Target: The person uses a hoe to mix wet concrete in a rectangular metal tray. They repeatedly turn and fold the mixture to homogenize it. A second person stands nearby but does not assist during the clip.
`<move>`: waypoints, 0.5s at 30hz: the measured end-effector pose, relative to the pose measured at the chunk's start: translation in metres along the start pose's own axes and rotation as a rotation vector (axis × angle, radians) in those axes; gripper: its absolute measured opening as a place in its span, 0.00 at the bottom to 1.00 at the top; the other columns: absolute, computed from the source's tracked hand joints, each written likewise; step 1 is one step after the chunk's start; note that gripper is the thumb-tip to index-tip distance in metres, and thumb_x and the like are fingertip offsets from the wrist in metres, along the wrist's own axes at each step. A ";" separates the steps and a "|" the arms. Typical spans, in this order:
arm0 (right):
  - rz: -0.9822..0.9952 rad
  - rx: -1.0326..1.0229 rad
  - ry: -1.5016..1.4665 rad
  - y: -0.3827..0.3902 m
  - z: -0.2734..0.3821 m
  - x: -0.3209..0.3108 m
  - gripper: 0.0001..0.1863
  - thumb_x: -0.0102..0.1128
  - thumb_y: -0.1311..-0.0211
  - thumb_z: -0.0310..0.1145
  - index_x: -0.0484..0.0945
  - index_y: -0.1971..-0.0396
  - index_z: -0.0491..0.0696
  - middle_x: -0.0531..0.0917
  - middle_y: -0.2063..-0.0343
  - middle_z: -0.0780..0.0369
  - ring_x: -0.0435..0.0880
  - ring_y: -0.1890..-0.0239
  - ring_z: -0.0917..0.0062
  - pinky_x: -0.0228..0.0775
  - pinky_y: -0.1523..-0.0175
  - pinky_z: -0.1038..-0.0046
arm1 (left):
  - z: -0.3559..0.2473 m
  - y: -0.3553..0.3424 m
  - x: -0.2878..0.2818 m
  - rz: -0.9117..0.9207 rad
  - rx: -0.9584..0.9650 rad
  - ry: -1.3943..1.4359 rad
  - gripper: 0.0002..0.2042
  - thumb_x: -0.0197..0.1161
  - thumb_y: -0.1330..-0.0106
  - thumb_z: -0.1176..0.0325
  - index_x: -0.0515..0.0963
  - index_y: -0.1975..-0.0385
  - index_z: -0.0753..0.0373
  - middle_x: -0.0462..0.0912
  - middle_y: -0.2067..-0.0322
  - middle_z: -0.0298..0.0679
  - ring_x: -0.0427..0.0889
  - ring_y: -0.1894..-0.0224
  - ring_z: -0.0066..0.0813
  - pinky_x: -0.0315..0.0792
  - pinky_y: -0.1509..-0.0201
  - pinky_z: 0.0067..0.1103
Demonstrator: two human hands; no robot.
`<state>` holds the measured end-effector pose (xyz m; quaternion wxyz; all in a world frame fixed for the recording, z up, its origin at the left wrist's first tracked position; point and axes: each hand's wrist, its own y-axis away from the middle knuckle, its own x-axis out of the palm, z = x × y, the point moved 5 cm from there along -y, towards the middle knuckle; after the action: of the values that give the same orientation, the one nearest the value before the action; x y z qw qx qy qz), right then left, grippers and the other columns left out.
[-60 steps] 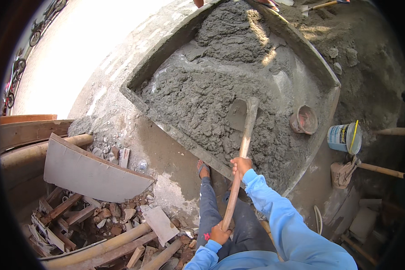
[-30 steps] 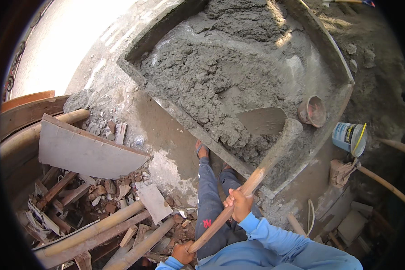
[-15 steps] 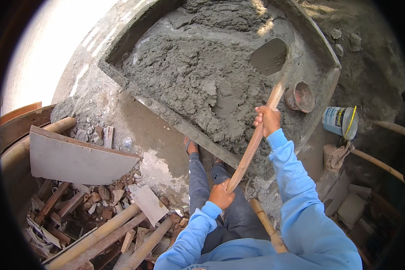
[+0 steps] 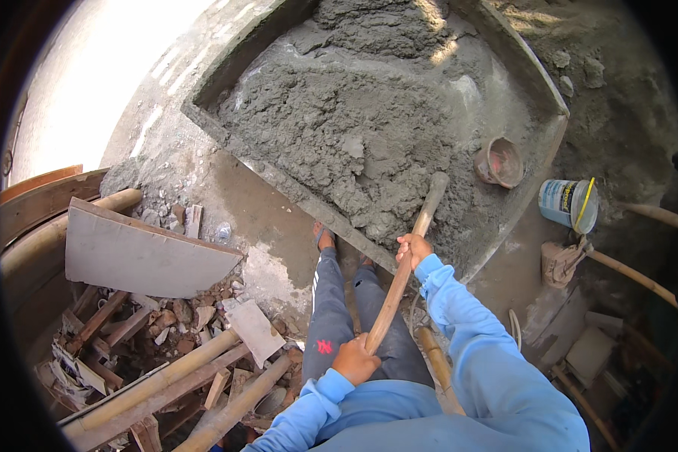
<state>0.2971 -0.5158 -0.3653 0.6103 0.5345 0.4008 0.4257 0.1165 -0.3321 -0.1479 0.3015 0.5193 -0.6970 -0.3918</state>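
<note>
My left hand (image 4: 356,359) is closed round the lower end of a hoe's wooden handle (image 4: 388,309), close to my waist. Farther up the same handle, my right hand (image 4: 413,251) grips it near the trough's front wall. The hoe's far end rests at the wet grey mortar (image 4: 316,120), and its blade is hidden there. A shallow trough (image 4: 297,194) with low walls holds the mortar in a thick, lumpy heap. Inside the trough, to the right of the hoe, a small mortar-stained bucket (image 4: 497,163) leans on its side.
Right of the trough stand a white pail (image 4: 561,202) with a yellow handle and a crumpled brown bag (image 4: 561,264). A bamboo pole (image 4: 438,365) lies beside my legs. At left are a pale board (image 4: 147,252), broken rubble (image 4: 181,331) and more bamboo (image 4: 158,388).
Both hands have drawn the hoe back toward me. Its blade, visible over the mortar by the small bucket before, is now out of sight nearer the trough's front wall.
</note>
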 end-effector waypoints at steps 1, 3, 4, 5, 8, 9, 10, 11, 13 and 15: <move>0.008 -0.033 -0.074 0.023 -0.006 0.003 0.04 0.57 0.43 0.26 0.72 0.73 0.42 0.69 0.87 0.66 0.66 0.87 0.78 0.65 0.78 0.70 | 0.003 0.014 -0.014 0.049 0.000 -0.009 0.16 0.65 0.52 0.66 0.75 0.64 0.65 0.81 0.69 0.54 0.80 0.63 0.55 0.73 0.58 0.38; 0.027 -0.103 -0.186 0.059 -0.030 0.008 0.05 0.60 0.44 0.26 0.72 0.73 0.44 0.71 0.84 0.65 0.70 0.84 0.77 0.67 0.75 0.70 | 0.029 0.030 -0.046 0.117 0.089 -0.182 0.17 0.66 0.52 0.67 0.75 0.62 0.63 0.80 0.69 0.54 0.80 0.64 0.56 0.73 0.59 0.39; -0.027 -0.071 -0.215 0.073 -0.053 0.006 0.06 0.62 0.45 0.25 0.72 0.73 0.45 0.72 0.83 0.65 0.72 0.82 0.76 0.69 0.73 0.69 | 0.057 0.033 -0.062 0.201 0.055 -0.220 0.18 0.64 0.52 0.68 0.74 0.60 0.64 0.81 0.66 0.56 0.80 0.62 0.59 0.75 0.57 0.40; 0.068 -0.154 -0.278 0.085 -0.069 0.010 0.06 0.63 0.45 0.24 0.72 0.73 0.46 0.73 0.82 0.65 0.73 0.80 0.76 0.70 0.71 0.68 | 0.089 0.028 -0.078 0.226 0.004 -0.328 0.17 0.63 0.51 0.69 0.75 0.59 0.59 0.82 0.68 0.53 0.81 0.64 0.57 0.75 0.60 0.40; 0.187 -0.231 -0.438 0.130 -0.116 0.015 0.08 0.62 0.45 0.21 0.71 0.71 0.48 0.74 0.80 0.63 0.76 0.77 0.73 0.75 0.65 0.64 | 0.154 0.013 -0.124 0.058 0.112 -0.497 0.06 0.61 0.50 0.69 0.75 0.71 0.55 0.80 0.76 0.47 0.80 0.70 0.53 0.74 0.66 0.39; 0.117 -0.239 -0.421 0.149 -0.128 0.014 0.09 0.61 0.45 0.20 0.71 0.71 0.49 0.75 0.79 0.62 0.77 0.76 0.72 0.76 0.64 0.63 | 0.164 0.022 -0.138 0.088 0.141 -0.487 0.06 0.61 0.50 0.69 0.75 0.72 0.55 0.80 0.76 0.47 0.80 0.70 0.54 0.73 0.66 0.40; 0.191 -0.303 -0.433 0.170 -0.133 0.022 0.09 0.61 0.45 0.20 0.70 0.71 0.49 0.75 0.79 0.61 0.78 0.75 0.72 0.76 0.63 0.62 | 0.162 0.026 -0.149 0.049 0.233 -0.463 0.05 0.61 0.51 0.69 0.75 0.73 0.56 0.81 0.76 0.48 0.81 0.71 0.54 0.73 0.66 0.40; 0.100 -0.235 -0.408 0.184 -0.140 0.027 0.09 0.61 0.45 0.20 0.70 0.71 0.49 0.75 0.79 0.61 0.78 0.76 0.71 0.77 0.63 0.61 | 0.164 0.032 -0.154 0.132 0.115 -0.547 0.06 0.61 0.51 0.69 0.76 0.72 0.55 0.81 0.76 0.47 0.81 0.70 0.54 0.74 0.65 0.40; -0.026 -0.094 -0.377 0.189 -0.136 0.040 0.09 0.60 0.46 0.19 0.69 0.72 0.48 0.75 0.79 0.60 0.78 0.77 0.70 0.77 0.64 0.60 | 0.147 0.040 -0.152 0.257 -0.048 -0.690 0.08 0.61 0.51 0.68 0.78 0.70 0.55 0.82 0.74 0.47 0.82 0.68 0.54 0.75 0.63 0.40; -0.069 0.014 -0.262 0.150 -0.115 0.058 0.09 0.62 0.48 0.22 0.70 0.72 0.46 0.75 0.80 0.60 0.78 0.79 0.68 0.76 0.68 0.60 | 0.112 0.035 -0.140 0.154 -0.078 -0.484 0.10 0.62 0.51 0.68 0.79 0.66 0.55 0.83 0.72 0.49 0.82 0.66 0.54 0.76 0.61 0.40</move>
<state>0.1936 -0.4149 -0.2306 0.6678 0.5758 0.3389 0.3282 0.0461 -0.1665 -0.1772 0.1746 0.3436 -0.7707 -0.5074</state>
